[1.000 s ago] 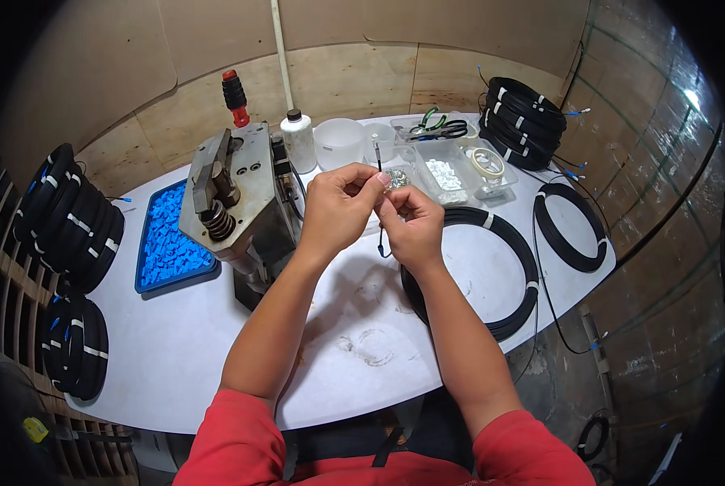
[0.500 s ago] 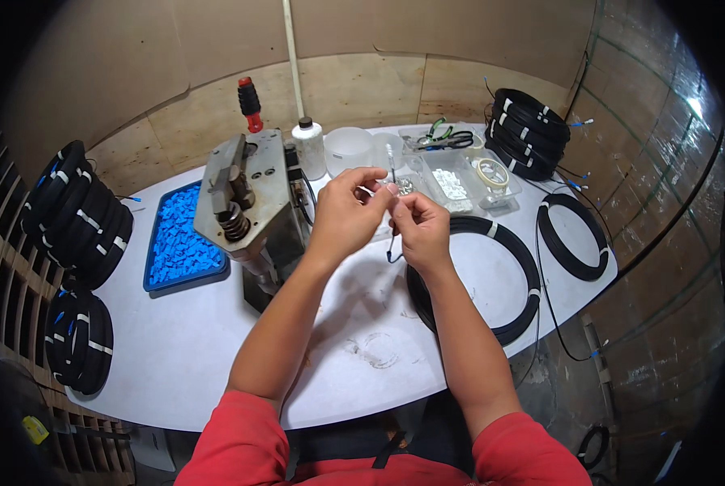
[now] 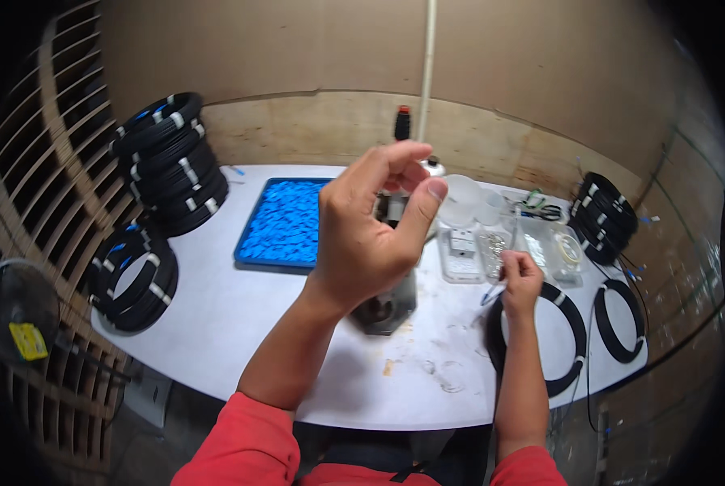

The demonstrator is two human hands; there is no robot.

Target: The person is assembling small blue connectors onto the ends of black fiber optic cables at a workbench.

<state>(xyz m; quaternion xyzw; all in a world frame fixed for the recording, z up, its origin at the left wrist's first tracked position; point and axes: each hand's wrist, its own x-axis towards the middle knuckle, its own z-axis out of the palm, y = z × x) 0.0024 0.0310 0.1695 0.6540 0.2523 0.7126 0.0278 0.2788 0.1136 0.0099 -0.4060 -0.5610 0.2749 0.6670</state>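
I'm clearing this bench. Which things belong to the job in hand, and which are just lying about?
In the job:
cable, in the right hand
coil beside that hand, probably

Seemingly just lying about:
scissors
tape
coils at far left

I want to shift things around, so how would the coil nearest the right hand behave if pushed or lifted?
The coil would probably bend slightly but hold its ring, since white ties bind it. Lying flat on the table, it should slide rather than roll or tip. Its thick bundle hints at some weight.
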